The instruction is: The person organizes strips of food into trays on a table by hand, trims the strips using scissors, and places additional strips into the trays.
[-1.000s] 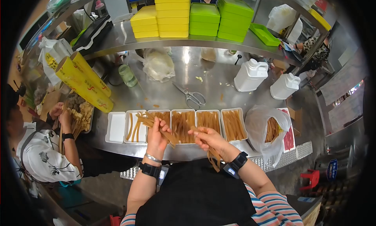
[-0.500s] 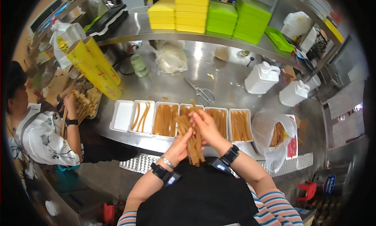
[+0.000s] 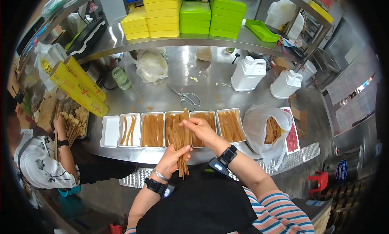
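My left hand is closed around the lower part of a bundle of long, flat brown strips. With thumb and fingers, my right hand pinches strips at the upper right of the same bundle. The bundle is upright over a row of white trays; its lower ends hang past the table edge. Behind it, a tray of brown strips is partly hidden. More strips lie in a tray to the left and a tray to the right. A few strips lie in another tray further left.
Scissors lie behind the trays. At right are a plastic bag holding brown strips and two white jugs. Yellow film rolls and a glass jar stand left. Another person handles skewers at far left. Yellow boxes fill the shelf.
The view has shifted, so the table items appear further left. Both hands still hold the bundle, and my right hand has moved slightly away from my left.
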Demonstrator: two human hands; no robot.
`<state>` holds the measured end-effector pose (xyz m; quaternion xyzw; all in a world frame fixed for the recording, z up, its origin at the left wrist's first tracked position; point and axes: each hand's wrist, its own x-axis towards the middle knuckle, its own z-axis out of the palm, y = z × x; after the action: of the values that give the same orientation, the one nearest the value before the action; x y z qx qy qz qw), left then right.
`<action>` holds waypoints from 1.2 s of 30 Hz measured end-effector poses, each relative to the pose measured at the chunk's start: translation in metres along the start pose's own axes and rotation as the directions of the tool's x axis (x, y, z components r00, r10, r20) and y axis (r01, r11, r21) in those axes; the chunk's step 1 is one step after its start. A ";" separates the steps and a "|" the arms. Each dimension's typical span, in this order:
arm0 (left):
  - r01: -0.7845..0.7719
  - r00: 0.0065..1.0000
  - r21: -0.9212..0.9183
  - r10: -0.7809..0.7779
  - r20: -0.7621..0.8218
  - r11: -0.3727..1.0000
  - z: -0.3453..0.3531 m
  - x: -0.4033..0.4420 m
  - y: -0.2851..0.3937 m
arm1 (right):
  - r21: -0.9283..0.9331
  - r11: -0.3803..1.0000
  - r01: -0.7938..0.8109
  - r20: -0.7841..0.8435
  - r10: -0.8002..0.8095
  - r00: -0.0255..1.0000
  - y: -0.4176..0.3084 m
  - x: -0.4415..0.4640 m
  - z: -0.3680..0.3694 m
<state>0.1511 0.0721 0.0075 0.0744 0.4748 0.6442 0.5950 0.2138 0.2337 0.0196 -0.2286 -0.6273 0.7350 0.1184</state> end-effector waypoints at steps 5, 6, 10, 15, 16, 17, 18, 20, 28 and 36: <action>-0.056 0.994 -0.010 0.055 -0.093 0.998 -0.004 0.007 -0.006 | -0.141 0.990 0.002 -0.043 -0.008 0.999 -0.002 0.003 -0.018; -0.058 0.994 -0.007 0.057 -0.092 0.998 -0.002 0.007 -0.007 | -0.224 0.969 0.105 -0.075 -0.125 0.989 0.013 0.008 -0.021; -0.139 0.971 0.061 0.148 -0.187 0.988 0.005 0.010 -0.010 | -0.146 0.961 0.235 -0.099 -0.251 0.963 0.018 0.002 -0.016; -0.240 0.940 0.173 0.273 -0.205 0.955 0.011 0.011 -0.010 | 0.060 0.994 0.087 -0.038 -0.085 0.996 0.026 -0.005 -0.008; -0.243 0.934 0.128 0.267 -0.236 0.962 0.012 0.010 -0.009 | 0.031 0.999 0.042 -0.025 -0.042 0.999 0.024 -0.007 -0.009; -0.247 0.928 0.082 0.260 -0.267 0.966 0.012 0.010 -0.009 | 0.002 1.000 -0.003 -0.015 0.003 1.000 0.021 -0.009 -0.009; -0.242 0.930 0.084 0.256 -0.264 0.967 0.010 0.011 -0.009 | 0.016 1.000 0.026 -0.018 -0.025 1.000 0.020 -0.011 -0.008; -0.229 0.939 0.011 0.223 -0.263 0.973 0.004 0.012 -0.010 | 0.037 0.999 -0.026 -0.029 0.027 0.999 0.020 -0.011 -0.010; -0.185 0.953 0.072 0.197 -0.231 0.980 -0.002 0.008 -0.015 | 0.365 0.921 -0.136 -0.029 0.157 0.987 0.039 -0.008 -0.015; -0.174 0.940 -0.024 0.159 -0.301 0.984 -0.016 -0.006 -0.018 | 0.579 0.802 -0.150 0.078 0.128 0.989 0.035 -0.014 0.012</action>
<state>0.1548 0.0560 -0.0110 0.0014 0.5348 0.7078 0.4615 0.2240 0.2102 -0.0110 -0.2136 -0.3556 0.9023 0.1176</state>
